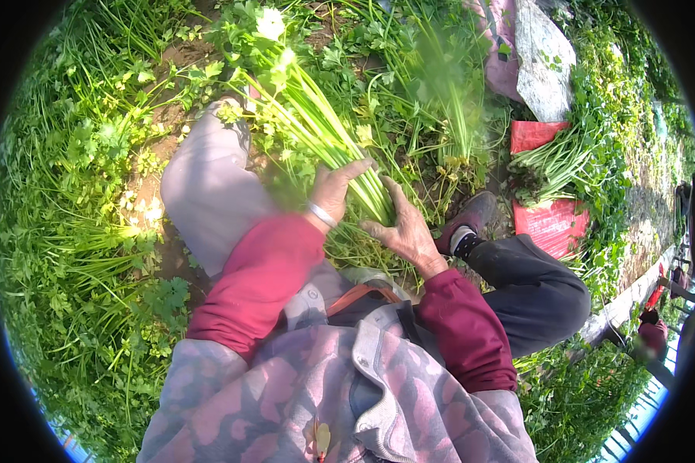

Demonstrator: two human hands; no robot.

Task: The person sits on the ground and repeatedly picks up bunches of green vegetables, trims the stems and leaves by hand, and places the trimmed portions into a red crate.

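A bunch of leafy celery (314,116) slants across in front of me, its leaves up at the far left and its pale stalk ends near my right hand. My left hand (337,189), with a light bracelet at the wrist, is closed round the stalks at their lower part. My right hand (411,233) curves about the stalk ends, thumb on the near side and fingers on the far side. The fingertips under the stalks are partly hidden. Both forearms are in red sleeves.
Standing celery plants (77,177) grow thickly on the left. On the right, a cut bunch (552,166) lies across a red plastic sheet (552,225). A pale sheet (543,58) lies farther back. My bent legs (537,285) flank the working spot.
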